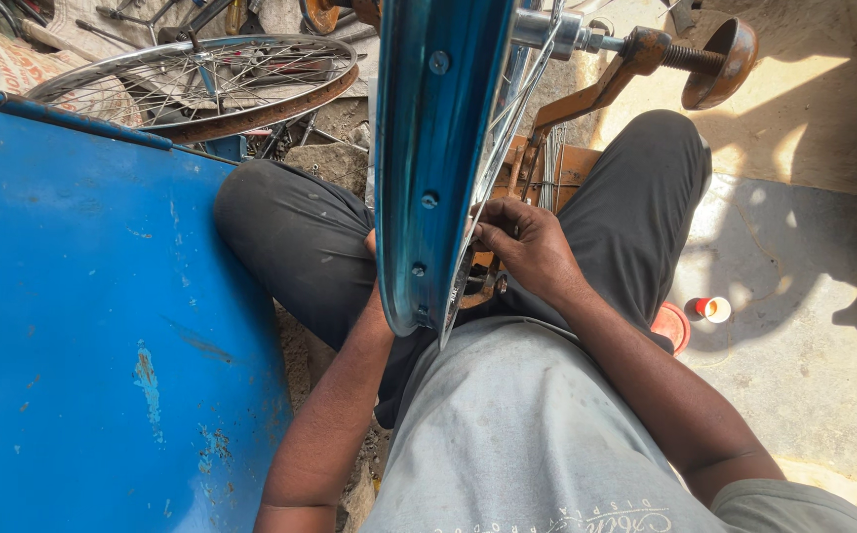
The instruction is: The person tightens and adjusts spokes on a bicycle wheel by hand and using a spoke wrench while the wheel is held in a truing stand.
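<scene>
The right hand (527, 247) pinches its fingers (493, 235) together on a spoke at the blue wheel rim (438, 168) (stood upright between the knees). The left hand (373, 259) sits behind that rim, mostly hidden, so I can't tell its grip.

A blue wheel rim (438, 148) stands upright at twelve o'clock, mounted on a rusty truing stand (636, 64). The right hand (527, 247) pinches at its spokes near the rim's lower edge; the left hand (373, 259) is mostly hidden behind the rim. A second spoked wheel (201, 84) lies at ten o'clock, beyond a blue metal panel (93, 326).
</scene>
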